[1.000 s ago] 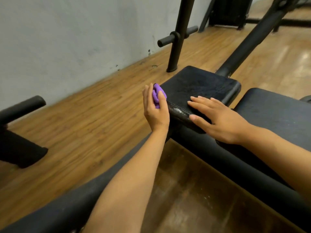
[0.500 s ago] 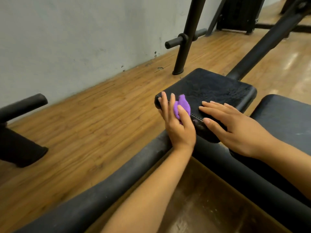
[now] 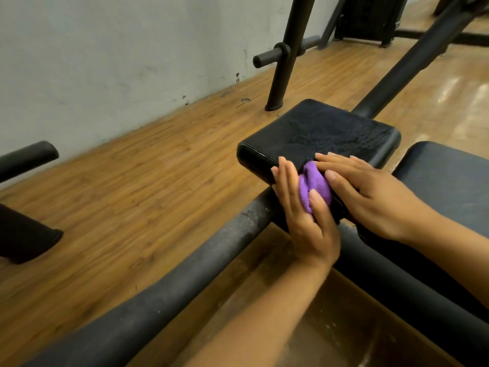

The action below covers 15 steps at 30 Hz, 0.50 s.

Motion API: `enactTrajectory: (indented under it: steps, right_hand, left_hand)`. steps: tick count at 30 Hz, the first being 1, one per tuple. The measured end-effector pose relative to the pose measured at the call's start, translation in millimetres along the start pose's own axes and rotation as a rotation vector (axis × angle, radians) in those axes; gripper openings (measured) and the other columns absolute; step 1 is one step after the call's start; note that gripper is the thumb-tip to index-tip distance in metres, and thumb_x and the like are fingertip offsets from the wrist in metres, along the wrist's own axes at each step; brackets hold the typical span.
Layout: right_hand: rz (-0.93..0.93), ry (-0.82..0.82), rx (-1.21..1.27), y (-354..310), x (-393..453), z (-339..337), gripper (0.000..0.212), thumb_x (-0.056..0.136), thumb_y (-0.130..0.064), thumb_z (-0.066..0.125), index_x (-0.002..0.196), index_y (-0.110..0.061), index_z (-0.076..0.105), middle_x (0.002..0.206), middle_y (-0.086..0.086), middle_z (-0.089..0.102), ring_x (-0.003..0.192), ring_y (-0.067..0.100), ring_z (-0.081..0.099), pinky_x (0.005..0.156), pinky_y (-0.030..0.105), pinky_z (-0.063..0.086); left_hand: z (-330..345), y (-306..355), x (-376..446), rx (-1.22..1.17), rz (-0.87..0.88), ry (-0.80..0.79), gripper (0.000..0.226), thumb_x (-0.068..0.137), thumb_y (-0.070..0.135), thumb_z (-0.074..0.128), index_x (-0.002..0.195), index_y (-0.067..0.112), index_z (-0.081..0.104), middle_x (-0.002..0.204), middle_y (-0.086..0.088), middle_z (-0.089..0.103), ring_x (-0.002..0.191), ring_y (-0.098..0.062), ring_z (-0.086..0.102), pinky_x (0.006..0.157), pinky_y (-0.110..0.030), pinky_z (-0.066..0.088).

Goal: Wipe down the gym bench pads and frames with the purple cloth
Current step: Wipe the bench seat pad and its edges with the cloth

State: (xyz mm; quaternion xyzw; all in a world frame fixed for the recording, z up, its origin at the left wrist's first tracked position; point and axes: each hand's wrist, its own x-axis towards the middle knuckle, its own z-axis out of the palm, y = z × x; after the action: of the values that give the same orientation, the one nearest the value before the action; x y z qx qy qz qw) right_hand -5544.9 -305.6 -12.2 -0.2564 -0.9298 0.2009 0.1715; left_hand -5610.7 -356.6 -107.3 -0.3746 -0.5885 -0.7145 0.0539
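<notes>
Wooden plank flooring (image 3: 132, 186) runs along a scuffed pale wall (image 3: 105, 62), and black gym equipment stands on it. Closest to the person, a dusty black frame tube (image 3: 164, 292) slants from lower left up towards the hands.

A small bench pad (image 3: 330, 131) sits just beyond the fingertips of both hands, its long axis running from its near-left corner away to the upper right, where a black post (image 3: 412, 51) rises behind it. A larger pad (image 3: 449, 181) lies to the outside of the right hand.

Bunched into a small wad, the purple cloth (image 3: 315, 186) is pressed against the near edge of the small bench pad, right between the two hands; its longer side runs roughly along the line of the left fingers, up and away from the wrist.

The left hand (image 3: 304, 213) grips the cloth, thumb curled over its right side and fingers laid against the pad's near face. The right hand (image 3: 370, 197) rests flat on the pad with fingers straight and close together, their tips touching the cloth's top.
</notes>
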Motion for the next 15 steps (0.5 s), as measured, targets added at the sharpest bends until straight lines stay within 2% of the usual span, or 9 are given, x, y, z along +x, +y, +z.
enactTrajectory:
  steps: [2, 3, 6, 7, 9, 12, 15]
  right_hand:
    - [0.014, 0.000, 0.016, 1, 0, -1, 0.042, 0.100, -0.038, 0.030, 0.139, -0.032, 0.044, 0.147, -0.016, 0.037, 0.137, -0.006, 0.023, 0.115, 0.019, 0.010]
    - [0.021, 0.003, 0.010, 1, 0, 0, 0.042, 0.100, -0.037, 0.030, 0.139, -0.031, 0.044, 0.147, -0.016, 0.037, 0.137, -0.006, 0.023, 0.114, 0.017, 0.009]
    - [0.043, 0.008, -0.014, 2, -1, 1, 0.042, 0.101, -0.036, 0.029, 0.140, -0.030, 0.045, 0.147, -0.018, 0.037, 0.138, -0.006, 0.022, 0.115, 0.019, 0.009]
    - [0.046, 0.007, -0.005, 1, -1, 1, 0.042, 0.101, -0.037, 0.029, 0.140, -0.030, 0.045, 0.147, -0.018, 0.037, 0.138, -0.006, 0.023, 0.116, 0.020, 0.010]
    - [0.038, 0.009, 0.033, 0, -1, 0, 0.041, 0.101, -0.035, 0.030, 0.139, -0.028, 0.047, 0.147, -0.016, 0.039, 0.138, -0.004, 0.025, 0.117, 0.022, 0.013]
    - [0.030, 0.013, 0.081, -1, -1, -3, 0.039, 0.102, -0.029, 0.031, 0.136, -0.024, 0.050, 0.145, -0.012, 0.043, 0.136, -0.003, 0.030, 0.116, 0.021, 0.015]
    - [0.072, 0.028, 0.144, -1, -1, -5, 0.039, 0.103, -0.030, 0.030, 0.133, -0.024, 0.054, 0.142, -0.012, 0.047, 0.134, -0.002, 0.034, 0.117, 0.022, 0.017]
  left_hand:
    - [-3, -7, 19, 0.036, -0.002, 0.061, 0.053, 0.104, 0.032, 0.027, 0.145, -0.001, 0.025, 0.156, -0.006, 0.022, 0.148, -0.020, 0.016, 0.120, -0.039, 0.019]
    - [-6, -12, 34, 0.038, -0.059, 0.114, 0.051, 0.104, 0.029, 0.030, 0.144, -0.003, 0.030, 0.155, -0.010, 0.025, 0.147, -0.021, 0.018, 0.120, -0.037, 0.019]
    - [-13, -20, 74, -0.013, -0.390, 0.227, 0.048, 0.103, 0.021, 0.036, 0.147, 0.001, 0.031, 0.157, -0.009, 0.026, 0.147, -0.016, 0.019, 0.119, -0.023, 0.016]
    - [-14, -19, 74, -0.017, -0.407, 0.208, 0.049, 0.103, 0.020, 0.037, 0.148, 0.004, 0.028, 0.158, -0.006, 0.023, 0.147, -0.013, 0.016, 0.118, -0.021, 0.015]
    - [-12, -9, 49, -0.021, -0.260, 0.116, 0.050, 0.103, 0.019, 0.038, 0.149, 0.005, 0.025, 0.159, -0.004, 0.019, 0.147, -0.010, 0.012, 0.119, -0.022, 0.014]
    - [-3, 14, -20, 0.050, 0.021, -0.098, 0.053, 0.104, 0.029, 0.030, 0.148, 0.001, 0.018, 0.158, -0.007, 0.016, 0.149, -0.018, 0.006, 0.122, -0.036, 0.007]
    - [6, 15, -24, 0.106, 0.042, -0.130, 0.057, 0.104, 0.036, 0.024, 0.148, 0.000, 0.014, 0.158, -0.010, 0.015, 0.150, -0.021, 0.005, 0.121, -0.040, 0.002]
